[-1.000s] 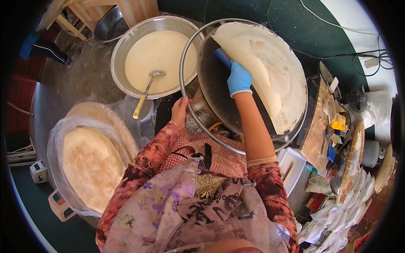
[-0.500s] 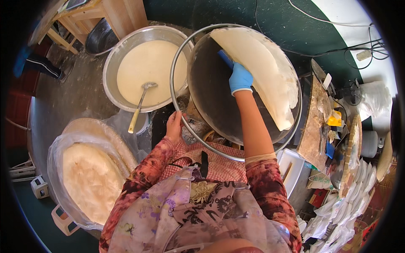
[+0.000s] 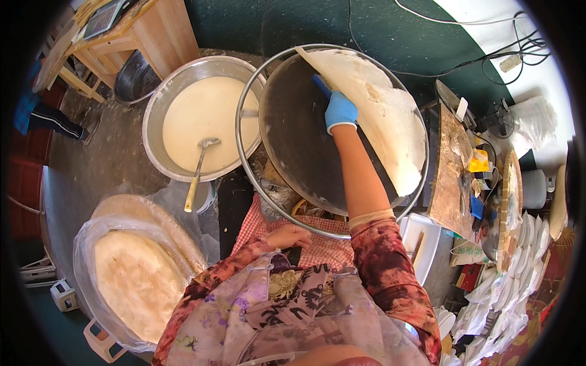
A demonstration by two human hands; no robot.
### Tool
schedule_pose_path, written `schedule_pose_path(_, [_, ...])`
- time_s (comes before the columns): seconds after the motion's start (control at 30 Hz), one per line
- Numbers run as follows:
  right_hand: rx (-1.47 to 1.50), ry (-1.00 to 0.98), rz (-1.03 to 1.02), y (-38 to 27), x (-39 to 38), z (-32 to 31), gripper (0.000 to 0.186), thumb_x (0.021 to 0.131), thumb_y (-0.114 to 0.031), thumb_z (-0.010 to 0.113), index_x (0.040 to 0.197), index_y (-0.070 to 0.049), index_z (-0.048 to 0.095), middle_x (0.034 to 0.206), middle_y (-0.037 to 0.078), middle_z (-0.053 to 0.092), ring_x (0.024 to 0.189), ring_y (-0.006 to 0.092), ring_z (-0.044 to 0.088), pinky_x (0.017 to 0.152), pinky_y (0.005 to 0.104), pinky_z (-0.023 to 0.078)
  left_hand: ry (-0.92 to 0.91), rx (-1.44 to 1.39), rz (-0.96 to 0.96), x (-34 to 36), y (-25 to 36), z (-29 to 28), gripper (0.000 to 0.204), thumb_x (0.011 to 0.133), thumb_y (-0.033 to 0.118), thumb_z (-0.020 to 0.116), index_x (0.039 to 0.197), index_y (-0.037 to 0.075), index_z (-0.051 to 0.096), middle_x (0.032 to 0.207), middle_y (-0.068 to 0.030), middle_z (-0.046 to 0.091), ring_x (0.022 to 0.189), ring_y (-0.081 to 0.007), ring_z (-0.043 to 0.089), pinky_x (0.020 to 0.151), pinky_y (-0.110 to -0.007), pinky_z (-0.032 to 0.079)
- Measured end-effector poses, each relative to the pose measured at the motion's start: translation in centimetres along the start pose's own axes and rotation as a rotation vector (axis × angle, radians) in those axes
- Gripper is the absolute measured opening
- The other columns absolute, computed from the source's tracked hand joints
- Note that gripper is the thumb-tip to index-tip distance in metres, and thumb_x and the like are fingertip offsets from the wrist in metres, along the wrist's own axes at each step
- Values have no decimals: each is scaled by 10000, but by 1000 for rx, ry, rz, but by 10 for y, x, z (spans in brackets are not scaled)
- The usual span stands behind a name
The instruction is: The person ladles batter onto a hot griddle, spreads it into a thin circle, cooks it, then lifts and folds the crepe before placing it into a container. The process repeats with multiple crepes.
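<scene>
My right hand (image 3: 341, 111), in a blue glove, is closed around a blue-handled scraper (image 3: 321, 86) over a round dark griddle (image 3: 296, 131). A thin pale crepe (image 3: 381, 116) covers the griddle's right side, its straight edge running beside my glove. Around the griddle goes a metal ring (image 3: 242, 146). My bare left hand (image 3: 290, 236) lies just below that ring, over the red checked cloth on my lap; its fingers are curled with nothing visible in them.
On the left stands a metal basin (image 3: 152, 131) of pale batter with a ladle (image 3: 194, 183) in it. Below it, plastic wrap surrounds a stack of pale flat rounds (image 3: 137, 283). A white tray (image 3: 427, 247) and a worn board (image 3: 452, 165) are on the right.
My left hand has let go of the metal ring and moved right and down to my lap. My right hand stays on the scraper at the crepe's edge. The whole view has shifted slightly.
</scene>
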State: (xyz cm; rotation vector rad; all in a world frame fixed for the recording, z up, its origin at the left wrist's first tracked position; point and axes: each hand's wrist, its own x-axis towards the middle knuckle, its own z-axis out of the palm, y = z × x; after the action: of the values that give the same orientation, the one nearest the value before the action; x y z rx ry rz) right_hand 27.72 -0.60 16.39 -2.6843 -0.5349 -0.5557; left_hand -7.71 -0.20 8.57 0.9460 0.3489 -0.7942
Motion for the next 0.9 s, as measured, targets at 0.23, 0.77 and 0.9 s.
schedule_pose_path(0.23, [-218, 26, 53, 52, 9, 11, 178, 789, -81, 485, 893, -40, 623, 859, 221, 629, 820, 377, 616, 729, 442, 496, -30, -55, 6, -2, -12, -7, 334, 899, 248, 523, 1007, -67, 547, 1020, -185, 608, 895, -224, 617, 793, -286, 511])
schedule_pose_path(0.77, [-352, -222, 10, 74, -97, -67, 489, 837, -120, 414, 1320, -63, 368, 1359, 194, 328, 1267, 335, 284, 1050, 389, 225, 127, 26, 362, -45, 26, -4, 240, 852, 129, 582, 1026, -37, 571, 884, -106, 643, 751, -144, 622, 669, -245, 504])
schedule_pose_path(0.9, [-155, -476, 86, 42, -145, -120, 457, 744, -25, 489, 1200, -44, 495, 1093, 227, 555, 1013, 362, 535, 867, 398, 433, 595, 273, 650, -42, 80, -26, 373, 755, 77, 679, 1084, -28, 538, 909, -86, 639, 800, -129, 612, 716, -264, 504])
